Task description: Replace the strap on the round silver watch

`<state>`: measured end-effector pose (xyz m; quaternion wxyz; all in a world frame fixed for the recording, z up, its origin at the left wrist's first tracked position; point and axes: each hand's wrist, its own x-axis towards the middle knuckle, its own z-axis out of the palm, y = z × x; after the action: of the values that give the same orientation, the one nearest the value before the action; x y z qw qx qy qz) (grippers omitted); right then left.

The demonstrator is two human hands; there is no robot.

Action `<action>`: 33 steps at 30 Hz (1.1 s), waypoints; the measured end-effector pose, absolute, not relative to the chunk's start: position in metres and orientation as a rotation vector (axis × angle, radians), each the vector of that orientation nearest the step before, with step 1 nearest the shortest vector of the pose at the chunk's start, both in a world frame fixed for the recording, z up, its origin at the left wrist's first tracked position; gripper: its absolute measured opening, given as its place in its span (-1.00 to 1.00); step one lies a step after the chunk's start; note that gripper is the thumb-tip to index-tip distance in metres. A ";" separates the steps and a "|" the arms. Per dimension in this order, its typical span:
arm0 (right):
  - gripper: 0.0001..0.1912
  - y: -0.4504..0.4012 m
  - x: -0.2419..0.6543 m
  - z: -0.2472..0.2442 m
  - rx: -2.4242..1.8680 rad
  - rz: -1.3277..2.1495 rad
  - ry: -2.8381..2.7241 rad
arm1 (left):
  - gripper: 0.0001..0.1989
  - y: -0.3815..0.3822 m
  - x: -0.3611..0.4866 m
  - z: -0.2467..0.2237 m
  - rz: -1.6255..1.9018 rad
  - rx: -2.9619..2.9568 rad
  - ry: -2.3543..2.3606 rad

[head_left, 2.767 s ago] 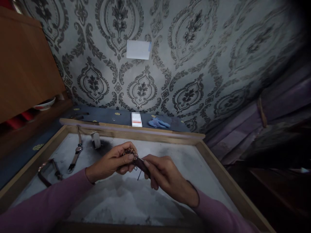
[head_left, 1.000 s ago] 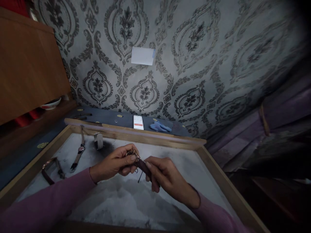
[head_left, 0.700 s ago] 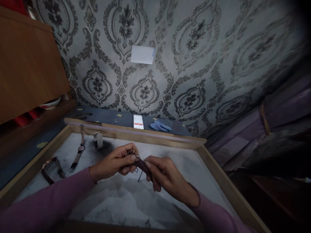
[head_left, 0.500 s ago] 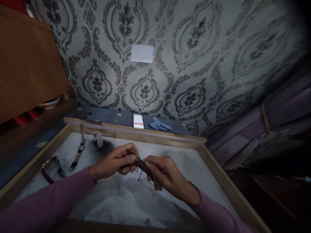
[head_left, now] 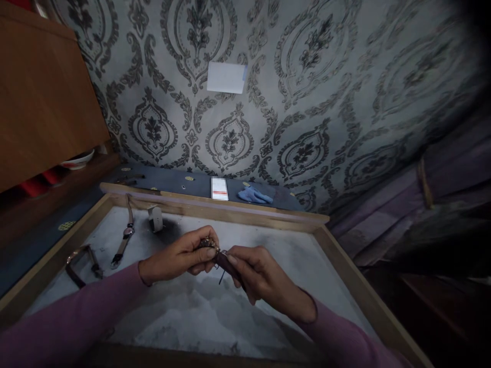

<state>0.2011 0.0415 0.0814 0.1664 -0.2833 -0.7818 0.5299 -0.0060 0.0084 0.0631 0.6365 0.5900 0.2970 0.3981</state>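
Observation:
Over the middle of a wooden-framed tray (head_left: 337, 266), my left hand (head_left: 176, 258) is closed round the case of a wristwatch (head_left: 207, 244), thumb on its edge. The case looks gold and dark. My right hand (head_left: 268, 278) pinches the dark brown watch strap (head_left: 225, 261) just to the right of the case. Whether strap and case are joined there, I cannot tell. A thin dark rod (head_left: 221, 277) pokes out below the strap; its other end is hidden by the fingers.
At the tray's left lie a watch with a light-brown strap (head_left: 128, 231), a brown-strapped watch (head_left: 74, 276) and a white watch or band (head_left: 155, 219). Behind the tray's raised rim, a phone (head_left: 219, 188) and a blue cloth (head_left: 253, 194) rest on blue cloth. A wooden cabinet (head_left: 49, 97) stands left.
The watch case has turned slightly between my left fingers. My right fingers have shifted a little on the strap, and the view has tilted slightly.

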 end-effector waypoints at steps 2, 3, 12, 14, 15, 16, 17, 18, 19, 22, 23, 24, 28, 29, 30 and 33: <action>-0.56 0.042 0.201 0.080 -0.784 1.490 -2.242 | -0.74 0.008 -0.006 0.062 0.906 1.345 0.669; -0.57 0.043 0.201 0.079 -0.767 1.446 -2.262 | -0.74 0.008 -0.006 0.061 0.903 1.343 0.665; -0.69 0.043 0.201 0.074 -0.665 0.910 -2.497 | -0.73 0.009 -0.009 0.052 0.872 1.289 0.687; -0.67 0.044 0.201 0.072 -0.673 1.015 -2.460 | -0.72 0.009 -0.009 0.050 0.858 1.282 0.686; -0.65 0.044 0.202 0.070 -0.690 1.119 -2.424 | -0.72 0.009 -0.009 0.050 0.851 1.281 0.682; -0.63 0.045 0.202 0.069 -0.716 1.250 -2.377 | -0.71 0.009 -0.009 0.051 0.843 1.281 0.678; -0.61 0.045 0.202 0.069 -0.747 1.392 -2.326 | -0.71 0.009 -0.009 0.051 0.836 1.283 0.674; -0.60 0.046 0.203 0.068 -0.775 1.521 -2.278 | -0.71 0.009 -0.009 0.052 0.829 1.285 0.675; -0.59 0.046 0.203 0.067 -0.796 1.606 -2.245 | -0.71 0.010 -0.009 0.053 0.825 1.288 0.678; -0.61 0.046 0.204 0.066 -0.793 1.491 -2.308 | -0.71 0.010 -0.009 0.053 0.817 1.288 0.696; -0.62 0.046 0.204 0.066 -0.770 1.355 -2.367 | -0.71 0.010 -0.009 0.053 0.816 1.282 0.695; -0.64 0.045 0.204 0.065 -0.740 1.210 -2.427 | -0.70 0.010 -0.009 0.052 0.816 1.275 0.692; -0.74 0.045 0.204 0.061 -0.655 0.858 -2.587 | -0.72 0.010 -0.010 0.047 0.806 1.233 0.683; -0.76 0.045 0.204 0.060 -0.647 0.826 -2.607 | -0.73 0.010 -0.010 0.046 0.799 1.220 0.680; -0.77 0.045 0.205 0.059 -0.639 0.801 -2.621 | -0.73 0.011 -0.010 0.044 0.794 1.203 0.673; -0.78 0.046 0.205 0.056 -0.594 0.759 -2.636 | -0.74 0.013 -0.010 0.039 0.784 1.157 0.648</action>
<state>0.2053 0.0461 0.0556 0.1668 -0.2086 -0.9260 0.2668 -0.0102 0.0130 0.0389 0.7178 0.5230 0.2930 0.3542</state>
